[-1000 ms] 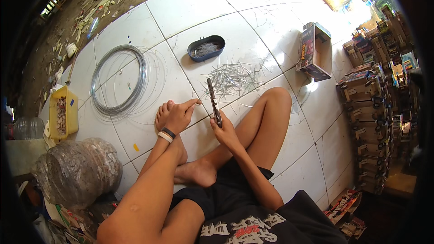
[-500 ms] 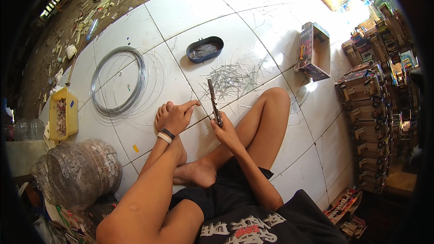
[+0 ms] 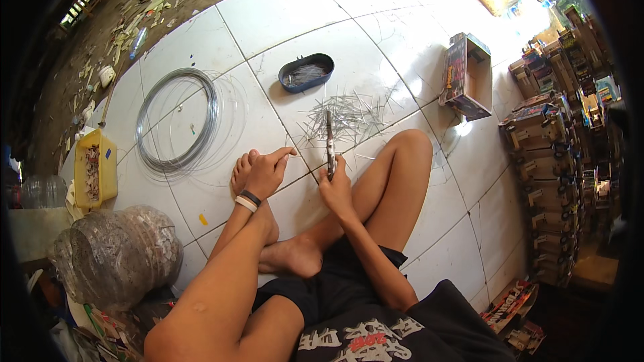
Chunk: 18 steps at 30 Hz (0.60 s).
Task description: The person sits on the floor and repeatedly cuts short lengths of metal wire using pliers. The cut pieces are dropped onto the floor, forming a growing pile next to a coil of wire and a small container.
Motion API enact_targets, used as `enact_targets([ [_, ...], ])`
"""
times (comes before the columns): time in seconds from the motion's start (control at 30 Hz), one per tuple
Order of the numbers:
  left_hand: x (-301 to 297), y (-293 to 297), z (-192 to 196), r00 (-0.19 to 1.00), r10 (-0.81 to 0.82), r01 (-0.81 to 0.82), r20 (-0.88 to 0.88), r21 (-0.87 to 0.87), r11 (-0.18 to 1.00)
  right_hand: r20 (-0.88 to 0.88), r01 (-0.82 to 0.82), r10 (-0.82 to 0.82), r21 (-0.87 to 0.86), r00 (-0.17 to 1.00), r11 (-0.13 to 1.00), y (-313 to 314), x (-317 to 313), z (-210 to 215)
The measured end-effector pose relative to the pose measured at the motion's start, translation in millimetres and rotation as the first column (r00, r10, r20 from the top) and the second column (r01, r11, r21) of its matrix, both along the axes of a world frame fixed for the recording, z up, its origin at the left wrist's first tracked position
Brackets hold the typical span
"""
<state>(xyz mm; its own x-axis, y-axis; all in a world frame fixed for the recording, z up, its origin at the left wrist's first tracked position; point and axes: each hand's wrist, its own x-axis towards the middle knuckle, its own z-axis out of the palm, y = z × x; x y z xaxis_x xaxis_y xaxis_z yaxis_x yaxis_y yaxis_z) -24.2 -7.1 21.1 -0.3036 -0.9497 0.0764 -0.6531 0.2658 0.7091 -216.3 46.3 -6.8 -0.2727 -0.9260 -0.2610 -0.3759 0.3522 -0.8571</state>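
Observation:
My right hand [image 3: 335, 191] is wrapped round the handles of dark, worn pliers [image 3: 330, 137], seen edge-on with their jaws pointing away from me. The jaw tips overlap the near part of a pile of short cut wires [image 3: 352, 110] on the floor; whether they touch it I cannot tell. My left hand [image 3: 266, 171] rests over my left foot, two bands round its wrist. Its fingers are pressed together and point right; anything thin between them is too small to make out. Left of it lies a coil of silver wire [image 3: 210, 117].
Beyond the pile stands a dark blue oval tub [image 3: 306, 84] with wire pieces inside. A printed open box [image 3: 463, 80] lies to the right, near stacked wooden toy vehicles [image 3: 547, 188]. At left are a yellow container [image 3: 107, 161] and a big dusty plastic bottle [image 3: 117, 255].
My right hand has turned the pliers more upright and edge-on, their tips shifting right over the wire pile. My left hand has hardly moved.

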Motion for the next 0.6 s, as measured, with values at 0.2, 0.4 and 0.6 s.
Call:
enact_targets([
  [0.2,-0.7,-4.4,-5.5,0.998,-0.012,0.014,-0.067,0.036,0.999,0.295,-0.134,0.161,-0.111,0.942,0.985,13.3,-11.8,-11.3],
  [0.4,-1.4,0.6,0.7,0.996,0.089,-0.090,0.008,0.097,0.991,0.276,-0.342,0.338,-0.037,0.900,0.939,24.0,-1.9,-8.0],
  [0.6,-0.1,-1.5,-0.8,0.998,-0.018,0.019,0.056,-0.025,1.000,0.176,-0.063,0.067,-0.032,0.982,0.998,11.3,9.9,-7.7],
])
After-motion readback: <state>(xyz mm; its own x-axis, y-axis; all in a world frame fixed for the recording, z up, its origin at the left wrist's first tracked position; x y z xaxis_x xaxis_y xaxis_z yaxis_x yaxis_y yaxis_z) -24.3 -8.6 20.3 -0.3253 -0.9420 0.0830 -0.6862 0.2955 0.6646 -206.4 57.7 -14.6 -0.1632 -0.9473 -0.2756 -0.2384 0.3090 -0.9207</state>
